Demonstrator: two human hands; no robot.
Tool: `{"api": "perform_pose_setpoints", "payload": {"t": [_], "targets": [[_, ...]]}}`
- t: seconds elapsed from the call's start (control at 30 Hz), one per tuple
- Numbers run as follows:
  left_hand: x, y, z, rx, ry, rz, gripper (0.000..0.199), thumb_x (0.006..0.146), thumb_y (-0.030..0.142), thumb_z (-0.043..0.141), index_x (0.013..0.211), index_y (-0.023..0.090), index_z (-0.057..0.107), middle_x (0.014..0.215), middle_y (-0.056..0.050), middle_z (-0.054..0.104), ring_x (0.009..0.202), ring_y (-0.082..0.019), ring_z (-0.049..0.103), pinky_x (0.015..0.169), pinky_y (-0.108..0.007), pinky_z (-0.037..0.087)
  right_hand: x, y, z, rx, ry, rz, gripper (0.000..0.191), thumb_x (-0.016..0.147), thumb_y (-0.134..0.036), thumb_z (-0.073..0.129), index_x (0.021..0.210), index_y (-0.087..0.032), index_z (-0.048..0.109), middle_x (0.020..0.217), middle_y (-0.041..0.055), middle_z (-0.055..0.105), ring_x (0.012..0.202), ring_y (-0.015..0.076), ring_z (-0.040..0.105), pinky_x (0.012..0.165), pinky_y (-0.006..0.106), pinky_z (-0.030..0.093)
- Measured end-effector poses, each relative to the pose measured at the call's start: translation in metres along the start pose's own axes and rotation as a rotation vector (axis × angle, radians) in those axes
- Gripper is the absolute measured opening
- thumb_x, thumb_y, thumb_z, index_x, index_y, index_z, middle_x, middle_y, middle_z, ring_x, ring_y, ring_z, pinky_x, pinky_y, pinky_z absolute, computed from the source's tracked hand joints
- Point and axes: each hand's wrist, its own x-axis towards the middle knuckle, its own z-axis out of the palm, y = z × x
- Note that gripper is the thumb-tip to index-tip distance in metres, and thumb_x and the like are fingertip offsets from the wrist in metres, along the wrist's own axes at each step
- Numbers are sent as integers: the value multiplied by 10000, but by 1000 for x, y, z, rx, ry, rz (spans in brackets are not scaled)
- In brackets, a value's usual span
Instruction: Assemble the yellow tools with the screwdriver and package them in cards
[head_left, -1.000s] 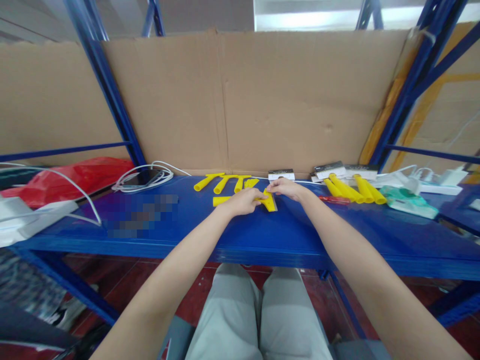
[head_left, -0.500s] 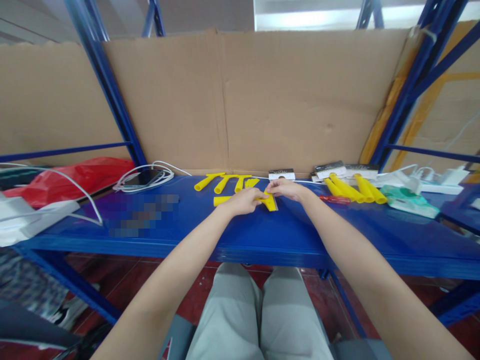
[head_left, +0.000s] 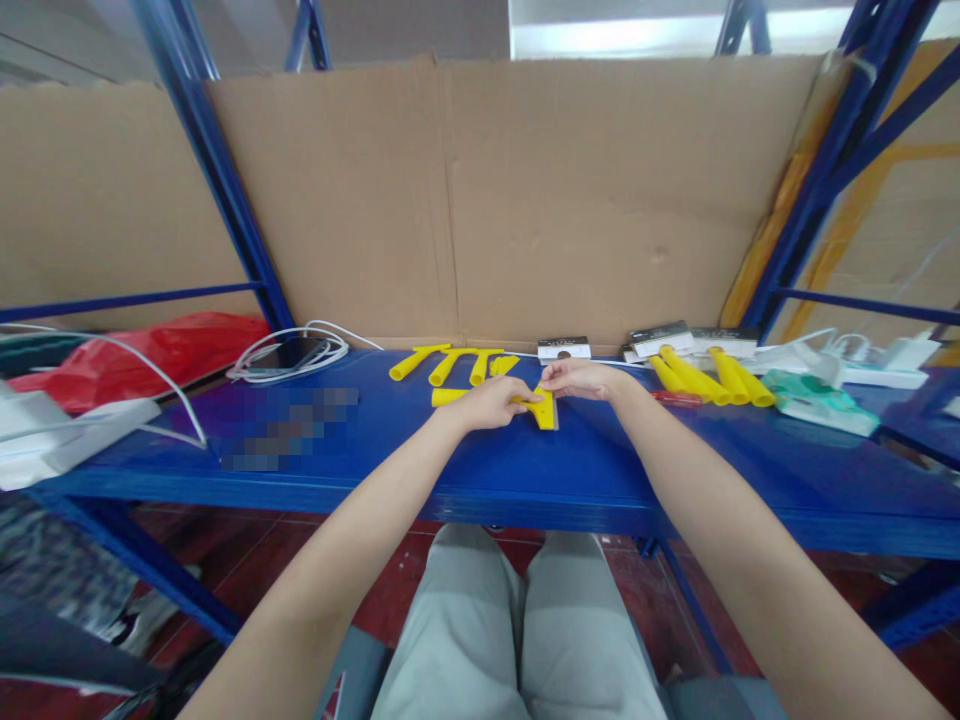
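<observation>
A yellow scraper [head_left: 546, 413] with a T-shaped head lies crosswise just above the blue tabletop, a thin pale blade strip along the head's right edge. Wrapped round its handle is my left hand [head_left: 491, 402], with the thumb reaching toward the head; the handle's butt sticks out to the left. My right hand [head_left: 577, 379] pinches the far end of the head between thumb and fingertips. Whether a small part sits between those fingertips is hidden. Just behind my left hand lie several yellow scraper handles [head_left: 450, 367] and a small yellow piece [head_left: 503, 365].
Several yellow scrapers [head_left: 694, 382] with black-and-white cards [head_left: 660, 338] lie at right, beside a red tool [head_left: 677, 399] and a green-white packet [head_left: 821, 402]. Another card [head_left: 564, 348] is behind my right hand. Coiled white cable [head_left: 300, 360] and red bag [head_left: 161, 358] are left; cardboard [head_left: 525, 200] stands behind.
The scraper's head has shifted slightly right and toward me, and its broad face shows more. My right hand has shifted slightly right, still pinching the head's far end. My left hand keeps its grip.
</observation>
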Motion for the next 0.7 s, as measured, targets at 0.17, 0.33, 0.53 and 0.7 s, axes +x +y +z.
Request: {"api": "perform_pose_setpoints", "payload": {"t": [0.17,0.33,0.53,0.7], "targets": [[0,-1,0,-3,8,-10,334,841,108,571,1153,158,678,1174,-93,685,1067,-188,632,959,-311,452,-2,-5,0,-118,19,-20,179,566,-129,810,664,-140,661,648,-4,656,662,102,605,754,260,515],[0,-1,0,9,9,-30,328,842,120,570,1147,165,681,1174,-91,688,1055,-201,638,946,-327,464,-2,-6,2,-202,38,-47,126,606,-153,796,669,-131,690,648,11,667,664,108,610,769,276,526],[1,0,-1,-9,14,-35,317,831,119,586,1124,175,692,1155,-87,697,1057,-208,641,948,-339,466,1,-4,2,-199,45,-63,107,652,-114,757,655,-145,654,623,-5,639,636,99,602,750,267,539],[1,-2,1,-12,35,-36,327,829,106,578,1127,181,691,1163,-84,697,1057,-207,643,952,-346,465,4,-1,1,-94,119,-35,145,707,-107,723,719,-165,591,620,-2,623,625,116,626,742,288,558]]}}
